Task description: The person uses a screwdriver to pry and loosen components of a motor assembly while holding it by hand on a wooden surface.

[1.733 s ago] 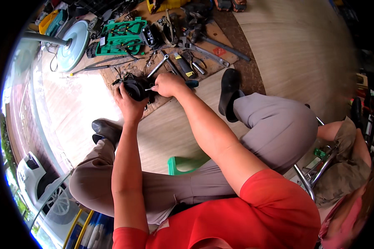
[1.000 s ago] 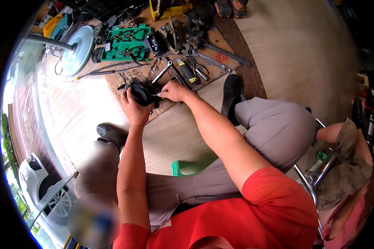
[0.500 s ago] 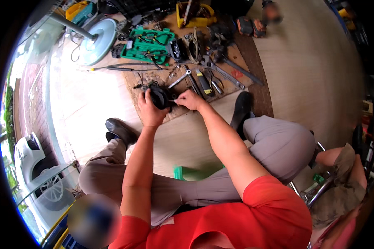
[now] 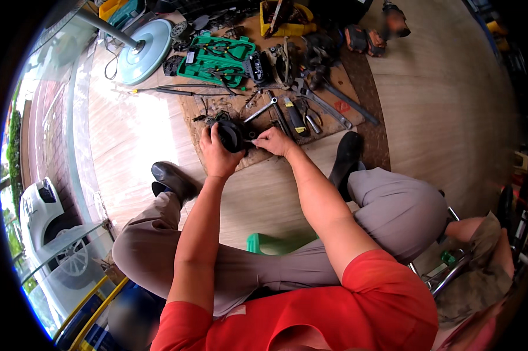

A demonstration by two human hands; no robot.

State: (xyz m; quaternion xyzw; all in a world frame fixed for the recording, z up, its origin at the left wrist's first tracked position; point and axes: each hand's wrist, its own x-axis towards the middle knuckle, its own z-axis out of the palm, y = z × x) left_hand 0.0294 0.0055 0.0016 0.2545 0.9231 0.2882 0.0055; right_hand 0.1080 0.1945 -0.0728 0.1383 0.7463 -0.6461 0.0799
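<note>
2 hands busy: L hand (image 4: 218,158) grips round blk part (image 4: 231,139) at near edge of board (image 4: 195,130); R hand (image 4: 276,142) pinches thin piece (image 4: 250,140) at its R side. Prob. best: L firm, R light & straight. Label (image 4: 190,57) on grn case (image 4: 212,59), red mark (image 4: 342,106) on board: too small to read

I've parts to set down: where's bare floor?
Bare floor lies right of the brown strip; another patch lies between the left shoe and right shoe. Crowded: the board, around the green case and black round part.
</note>
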